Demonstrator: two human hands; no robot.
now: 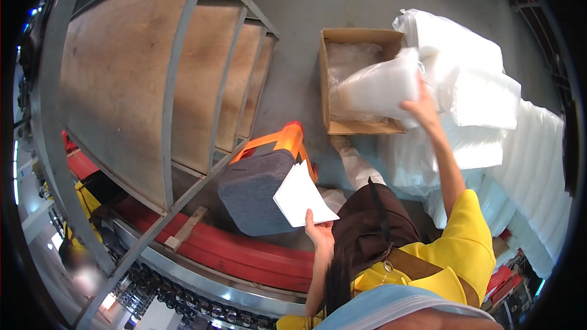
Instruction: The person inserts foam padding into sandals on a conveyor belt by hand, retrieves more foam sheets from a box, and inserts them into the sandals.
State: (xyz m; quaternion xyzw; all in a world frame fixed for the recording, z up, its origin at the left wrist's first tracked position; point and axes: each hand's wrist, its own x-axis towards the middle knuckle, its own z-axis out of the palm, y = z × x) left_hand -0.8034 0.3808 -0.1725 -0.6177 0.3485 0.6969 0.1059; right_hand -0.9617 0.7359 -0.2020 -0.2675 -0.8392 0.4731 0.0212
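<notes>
My left hand (319,231) is closed on a thin stack of white sheets (301,198), pinching them at one corner with the thumb on top. The sheets fan out slightly beside a stool with a dark grey padded seat (254,192). My right hand (422,107) grips the right side of a bundle in clear-white plastic wrap (385,85), blurred by motion. This bundle is tilted over an open cardboard box (361,127). More crumpled clear plastic (351,58) shows inside the box; what lies beneath is hidden.
White plastic-wrapped packs (483,98) are piled right of the box, with long ribbed white rolls (529,153) beyond. A metal rack with brown boards (122,73) stands at left. Orange stool legs (287,140) and a red beam (244,256) lie near my left arm.
</notes>
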